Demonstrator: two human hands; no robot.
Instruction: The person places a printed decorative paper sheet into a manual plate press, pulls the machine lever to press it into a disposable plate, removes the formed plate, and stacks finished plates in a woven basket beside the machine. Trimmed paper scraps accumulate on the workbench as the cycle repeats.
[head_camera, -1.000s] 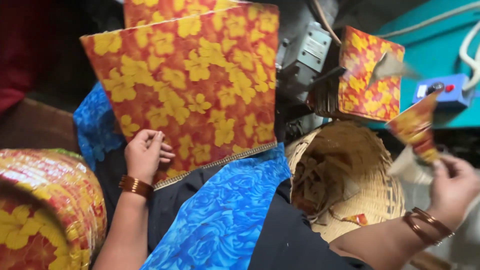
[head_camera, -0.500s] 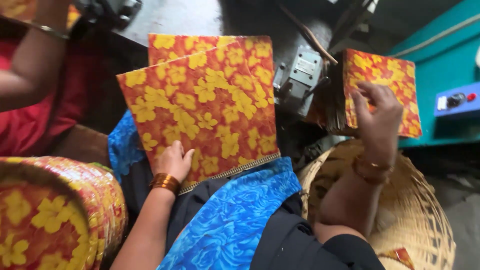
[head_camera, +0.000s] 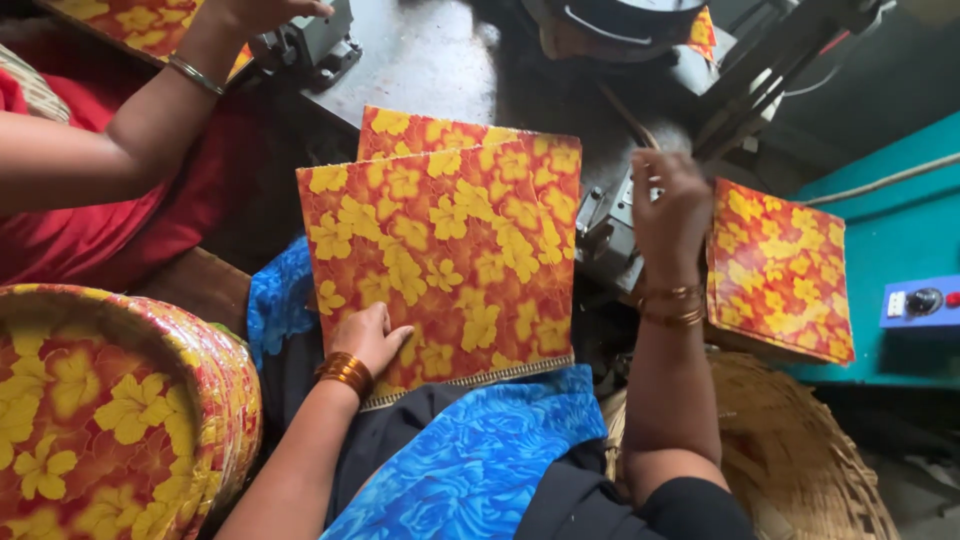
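Orange-and-yellow flowered sheets (head_camera: 445, 250) stay stacked on our lap, our left hand (head_camera: 370, 335) resting flat and open on their lower corner. Our right hand (head_camera: 672, 205), raised since a second ago, now closes its fingers near the smaller flowered sheet (head_camera: 780, 270) on the metal machine (head_camera: 610, 235).

- We see the stack of printed sheets (head_camera: 445, 260) on the lap at centre, with the left hand (head_camera: 372, 338) on its 7 o'clock corner.
- At 3 o'clock the right hand (head_camera: 672, 212) touches the press (head_camera: 612, 235); a square sheet (head_camera: 782, 270) lies just right of it.
- The wicker basket (head_camera: 800, 460) sits at 5 o'clock, the pile of plates (head_camera: 110, 420) at 8 o'clock.
- Another person's arm (head_camera: 120, 140) reaches in at 10 o'clock.
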